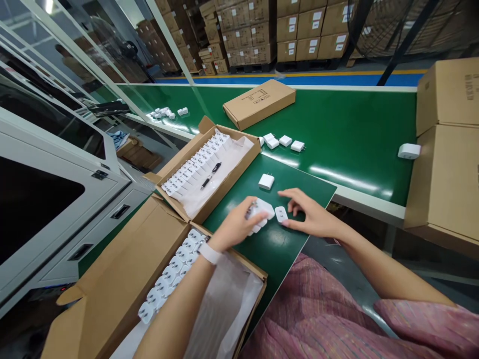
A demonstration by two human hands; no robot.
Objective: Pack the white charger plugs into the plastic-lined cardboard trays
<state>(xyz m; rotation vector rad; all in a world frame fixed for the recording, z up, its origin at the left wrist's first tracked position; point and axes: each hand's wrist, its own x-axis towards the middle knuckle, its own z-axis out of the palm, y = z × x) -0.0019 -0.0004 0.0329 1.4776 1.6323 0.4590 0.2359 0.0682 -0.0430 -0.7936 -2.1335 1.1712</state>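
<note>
The fingers of the left hand are clenched around a small cluster of white chargers, held just above the green desk. How many pieces are in the cluster cannot be told, because the fingers cover part of it and the white shapes blur together. Just beside it a single charger lies flat on the desk. The right hand is spread loosely, its fingertips touching that charger's right edge without closing on it; which finger makes contact is hard to make out. A white band circles the left wrist.

Farther up the desk stands a lone charger, apart from both hands. Under the left forearm sits a near box of cardboard lined with clear plastic; the arm hides part of the row of chargers inside it. Beyond it a second open box holds a longer row, and two small dark items on its lining are too small to identify.

On the green conveyor belt behind the desk lie three loose chargers and a flat closed box. At the right edge a white object is partly hidden behind stacked cartons, themselves cut off by the frame.
</note>
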